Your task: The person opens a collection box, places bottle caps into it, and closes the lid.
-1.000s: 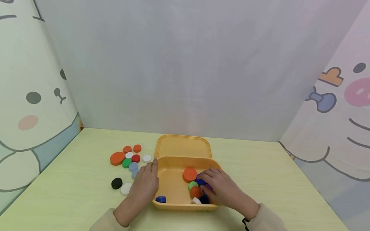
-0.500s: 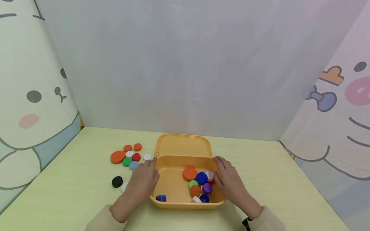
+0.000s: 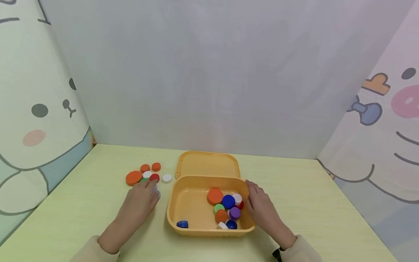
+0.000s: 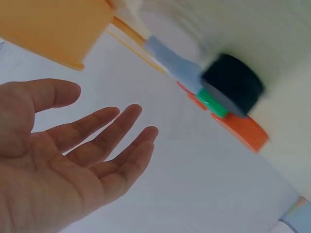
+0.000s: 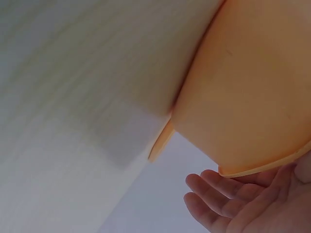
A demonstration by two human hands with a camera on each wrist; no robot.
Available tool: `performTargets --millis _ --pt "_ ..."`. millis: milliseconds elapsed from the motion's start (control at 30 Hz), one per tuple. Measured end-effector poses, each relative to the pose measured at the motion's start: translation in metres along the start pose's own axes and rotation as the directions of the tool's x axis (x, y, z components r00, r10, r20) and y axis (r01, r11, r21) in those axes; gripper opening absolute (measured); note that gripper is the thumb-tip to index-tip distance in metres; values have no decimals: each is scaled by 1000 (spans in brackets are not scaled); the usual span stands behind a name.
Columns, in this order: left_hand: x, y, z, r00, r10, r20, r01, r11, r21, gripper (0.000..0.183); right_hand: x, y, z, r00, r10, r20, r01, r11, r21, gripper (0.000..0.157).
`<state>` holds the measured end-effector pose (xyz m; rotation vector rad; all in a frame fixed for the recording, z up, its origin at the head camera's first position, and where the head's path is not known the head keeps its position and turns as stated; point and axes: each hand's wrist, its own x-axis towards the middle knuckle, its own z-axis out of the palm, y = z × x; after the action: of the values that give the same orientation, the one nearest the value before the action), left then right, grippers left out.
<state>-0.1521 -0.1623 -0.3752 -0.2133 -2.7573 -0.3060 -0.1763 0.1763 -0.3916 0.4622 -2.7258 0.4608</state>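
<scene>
My left hand [image 3: 139, 202] reaches over the loose bottle caps left of the box, fingers spread and slightly bent, nothing in its palm in the left wrist view. Below its fingertips lie a red cap [image 3: 154, 177] and a partly covered light blue one. The black cap [image 4: 232, 83] shows in the left wrist view but is hidden by the hand from above. My right hand [image 3: 263, 211] rests at the right rim of the yellow box [image 3: 209, 232], its fingers loosely extended along the outside. Inside the box, several caps bunch at the right, among them a purple cap [image 3: 234, 213].
The yellow lid [image 3: 207, 164] lies flat behind the box. A blue cap [image 3: 182, 224] sits alone in the box's front left corner. A large orange cap [image 3: 134, 178] and a white cap [image 3: 167, 178] are on the table at left. A grey cloth [image 3: 209, 80] hangs behind.
My right hand has withdrawn from the caps inside the box to its right rim. My left hand has left the left rim and moved left over the loose caps.
</scene>
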Motion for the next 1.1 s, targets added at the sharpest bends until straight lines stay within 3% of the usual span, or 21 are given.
performTargets --millis 267,467,800,967,1100 --pt "-14 -21 -2 1000 11 21 -12 1000 11 39 0 0 0 995 57 88 -55 998 -19 49" --pt "-20 -31 -2 996 58 71 -61 998 31 40 0 -2 0 994 51 97 -47 998 -47 49" --pt "-29 -45 4 958 198 206 -231 962 146 44 0 -2 0 991 57 120 -45 994 -97 52" --pt "-32 -47 5 946 236 224 -269 954 133 44 1 -2 1 988 55 142 -37 992 -124 53" --pt "-32 -46 7 943 270 193 -297 946 130 41 -1 -3 1 988 54 144 -37 992 -120 54"
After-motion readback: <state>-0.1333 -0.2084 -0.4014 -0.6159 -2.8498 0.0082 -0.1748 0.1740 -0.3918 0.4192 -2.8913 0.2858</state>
